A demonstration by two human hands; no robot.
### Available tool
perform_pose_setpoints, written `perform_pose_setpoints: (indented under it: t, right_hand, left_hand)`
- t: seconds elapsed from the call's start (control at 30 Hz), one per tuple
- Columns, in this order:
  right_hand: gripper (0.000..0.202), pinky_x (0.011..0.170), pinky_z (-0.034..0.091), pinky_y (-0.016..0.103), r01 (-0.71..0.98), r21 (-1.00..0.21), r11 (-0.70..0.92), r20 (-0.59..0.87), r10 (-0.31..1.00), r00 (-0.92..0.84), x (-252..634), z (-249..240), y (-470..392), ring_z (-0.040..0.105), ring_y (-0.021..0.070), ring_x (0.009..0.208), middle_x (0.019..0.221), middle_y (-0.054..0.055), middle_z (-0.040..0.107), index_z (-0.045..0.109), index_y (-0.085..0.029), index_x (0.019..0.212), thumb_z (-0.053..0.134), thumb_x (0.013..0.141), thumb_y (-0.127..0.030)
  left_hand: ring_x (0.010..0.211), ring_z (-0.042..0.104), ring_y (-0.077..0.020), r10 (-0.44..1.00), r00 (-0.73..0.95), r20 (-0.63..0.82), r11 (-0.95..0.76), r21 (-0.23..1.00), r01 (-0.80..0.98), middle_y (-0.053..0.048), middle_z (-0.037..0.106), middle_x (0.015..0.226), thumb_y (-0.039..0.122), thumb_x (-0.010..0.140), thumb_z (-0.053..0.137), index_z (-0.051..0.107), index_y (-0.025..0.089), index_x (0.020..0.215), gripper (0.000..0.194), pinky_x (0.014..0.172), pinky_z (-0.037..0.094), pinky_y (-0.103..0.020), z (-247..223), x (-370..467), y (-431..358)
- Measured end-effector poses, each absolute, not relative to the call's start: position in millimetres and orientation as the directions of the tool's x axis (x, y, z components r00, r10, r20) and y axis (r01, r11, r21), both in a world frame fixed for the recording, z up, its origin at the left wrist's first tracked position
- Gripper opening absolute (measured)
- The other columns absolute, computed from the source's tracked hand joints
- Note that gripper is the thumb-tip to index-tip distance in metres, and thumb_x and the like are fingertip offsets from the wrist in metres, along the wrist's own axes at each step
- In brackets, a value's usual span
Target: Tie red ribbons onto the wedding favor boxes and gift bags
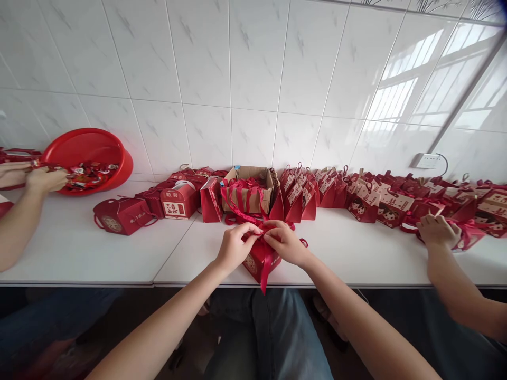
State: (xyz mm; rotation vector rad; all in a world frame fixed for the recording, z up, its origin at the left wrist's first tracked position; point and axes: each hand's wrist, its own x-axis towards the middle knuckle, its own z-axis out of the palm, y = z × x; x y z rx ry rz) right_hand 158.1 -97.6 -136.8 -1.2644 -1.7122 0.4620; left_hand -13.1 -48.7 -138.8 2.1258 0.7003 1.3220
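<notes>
A red gift box (255, 261) with a gold pattern stands near the table's front edge, directly before me. On its top, my left hand (238, 244) pinches a red ribbon (266, 266) between thumb and fingers. From the other side, my right hand (285, 243) pinches the same ribbon, close to the left fingertips. One ribbon end hangs down the box's front past the table edge. Part of the box top is hidden by my fingers.
Behind the box, an open cardboard carton (247, 198) holds red ribbons. Red boxes (125, 215) stand to the left, with a red basin (89, 163) beyond. Many more boxes (363, 205) line the right. Other people's hands work at far left (46, 179) and right (438, 230).
</notes>
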Motion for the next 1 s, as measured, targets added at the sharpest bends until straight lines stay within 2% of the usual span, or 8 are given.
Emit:
perform_pose_setpoints:
  t: [0.1, 0.17, 0.3, 0.47, 0.6, 0.8, 1.0]
  right_hand:
    - [0.029, 0.099, 0.043, 0.040, 0.471, -0.768, 0.433, 0.423, 0.896, -0.135, 157.0, -132.4, -98.9, 0.057, 0.0248, 0.115, 0.122, 0.008, 0.063, 0.069, -0.019, 0.066, 0.056, 0.088, -0.031]
    - [0.030, 0.096, 0.046, 0.036, 0.435, -0.793, 0.427, 0.416, 0.901, -0.127, 153.4, -133.3, -99.0, 0.060, 0.0228, 0.112, 0.119, 0.009, 0.065, 0.069, -0.018, 0.069, 0.053, 0.090, -0.032]
    - [0.025, 0.096, 0.046, 0.038, 0.421, -0.825, 0.377, 0.405, 0.914, -0.024, 144.9, -139.1, -98.6, 0.062, 0.0237, 0.108, 0.112, 0.012, 0.067, 0.071, -0.018, 0.074, 0.053, 0.087, -0.028]
    - [0.022, 0.097, 0.046, 0.038, 0.426, -0.839, 0.338, 0.397, 0.916, 0.054, 137.5, -140.1, -102.3, 0.062, 0.0241, 0.107, 0.108, 0.012, 0.068, 0.072, -0.017, 0.076, 0.054, 0.086, -0.025]
    - [0.024, 0.095, 0.047, 0.039, 0.450, -0.837, 0.311, 0.395, 0.913, 0.103, 133.0, -141.4, -107.7, 0.063, 0.0240, 0.104, 0.106, 0.010, 0.067, 0.074, -0.018, 0.082, 0.054, 0.088, -0.030]
    - [0.026, 0.094, 0.045, 0.040, 0.540, -0.798, 0.267, 0.405, 0.902, 0.153, 127.7, -144.2, -117.3, 0.061, 0.0250, 0.106, 0.110, 0.009, 0.068, 0.075, -0.021, 0.090, 0.053, 0.090, -0.032]
    - [0.020, 0.093, 0.042, 0.040, 0.685, -0.677, 0.269, 0.454, 0.885, 0.101, 128.5, -131.1, -132.2, 0.061, 0.0254, 0.105, 0.107, 0.006, 0.071, 0.074, -0.023, 0.095, 0.056, 0.089, -0.030]
  left_hand:
    - [0.084, 0.068, -0.0183, 0.659, 0.388, 0.645, -0.729, 0.674, 0.118, -0.005, 0.073, 0.086, 0.018, 0.083, 0.057, 0.064, 0.019, 0.081, 0.007, 0.080, 0.053, -0.030, -140.8, -11.8, -47.4]
    - [0.085, 0.068, -0.0180, 0.655, 0.386, 0.650, -0.731, 0.674, 0.105, -0.005, 0.071, 0.087, 0.021, 0.084, 0.057, 0.062, 0.019, 0.084, 0.006, 0.080, 0.054, -0.029, -141.9, -10.9, -45.8]
    - [0.096, 0.064, -0.0191, 0.655, 0.346, 0.672, -0.745, 0.650, 0.150, -0.007, 0.068, 0.098, 0.021, 0.083, 0.059, 0.058, 0.019, 0.096, 0.013, 0.087, 0.051, -0.032, -142.7, -13.8, -44.4]
    - [0.092, 0.063, -0.0213, 0.640, 0.366, 0.676, -0.765, 0.606, 0.218, -0.007, 0.067, 0.091, 0.020, 0.080, 0.060, 0.063, 0.019, 0.088, 0.008, 0.086, 0.051, -0.035, -143.0, -25.3, -49.4]
    - [0.092, 0.064, -0.0223, 0.639, 0.394, 0.661, -0.765, 0.601, 0.232, -0.007, 0.069, 0.093, 0.021, 0.077, 0.063, 0.067, 0.019, 0.091, 0.014, 0.085, 0.052, -0.037, -142.9, -30.7, -50.8]
    - [0.094, 0.063, -0.0235, 0.643, 0.423, 0.638, -0.757, 0.613, 0.226, -0.006, 0.072, 0.086, 0.024, 0.076, 0.069, 0.073, 0.021, 0.080, 0.007, 0.088, 0.050, -0.038, -141.3, -32.3, -44.5]
    - [0.082, 0.067, -0.0198, 0.672, 0.431, 0.602, -0.726, 0.650, 0.223, -0.007, 0.072, 0.086, 0.023, 0.078, 0.066, 0.075, 0.019, 0.077, 0.010, 0.080, 0.053, -0.032, -140.2, -33.5, -43.3]
